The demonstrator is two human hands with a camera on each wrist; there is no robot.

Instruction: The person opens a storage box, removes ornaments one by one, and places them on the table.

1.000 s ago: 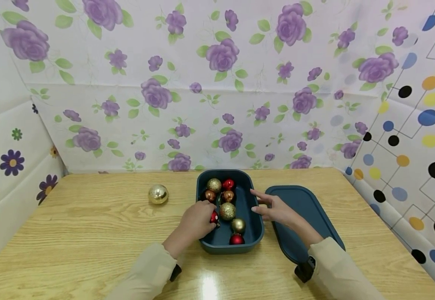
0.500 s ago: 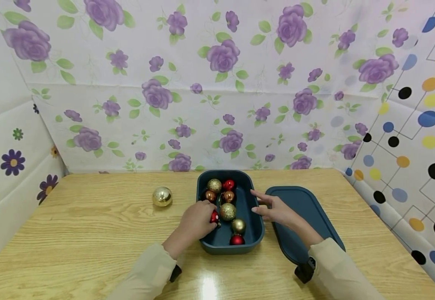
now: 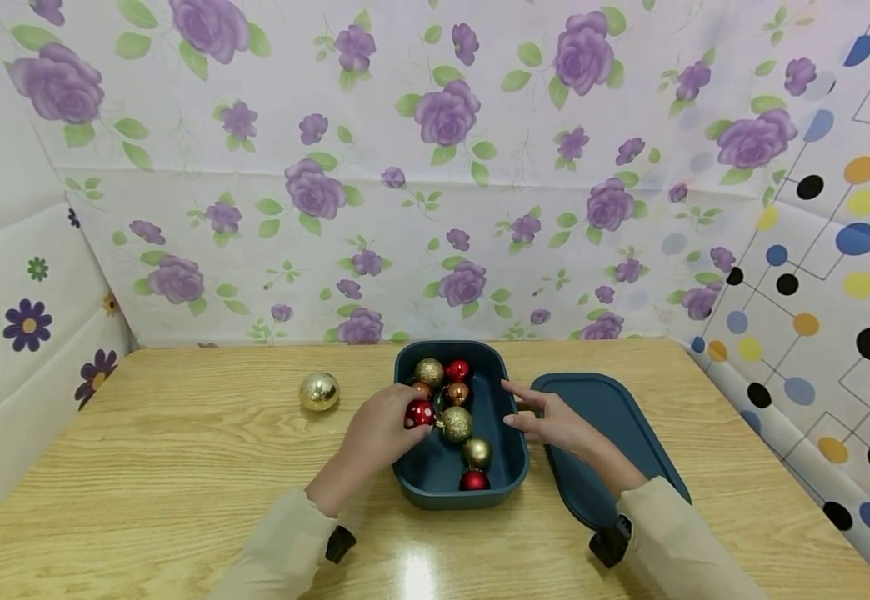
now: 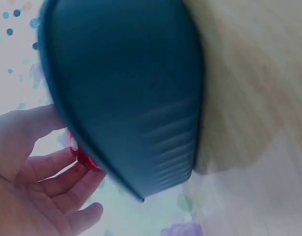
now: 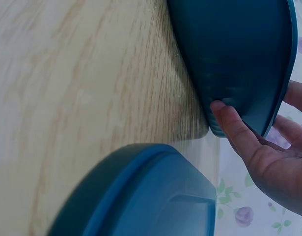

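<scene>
My left hand (image 3: 378,423) pinches a red ball ornament with white dots (image 3: 420,414) at the left rim of a dark blue box (image 3: 461,500). In the left wrist view the box wall hides part of that red ornament (image 4: 87,158). My right hand (image 3: 555,421) touches the box's right side; the right wrist view shows its fingers (image 5: 234,123) resting against the wall. Inside the box lie several ornaments, among them a glittery gold ball (image 3: 457,424), a smooth gold ball (image 3: 477,452), a red ball (image 3: 474,480) and a copper ball (image 3: 457,393).
A shiny gold ball (image 3: 319,392) sits on the wooden table (image 3: 202,450), left of the box. The box's blue lid (image 3: 607,425) lies flat on the right, partly under the right forearm. Patterned cloth walls (image 3: 405,208) enclose the table's back and sides.
My left hand has lifted the red dotted ornament from the box's left side, up and slightly away. The loose gold ball rocked right, then back left. The right hand stays in place.
</scene>
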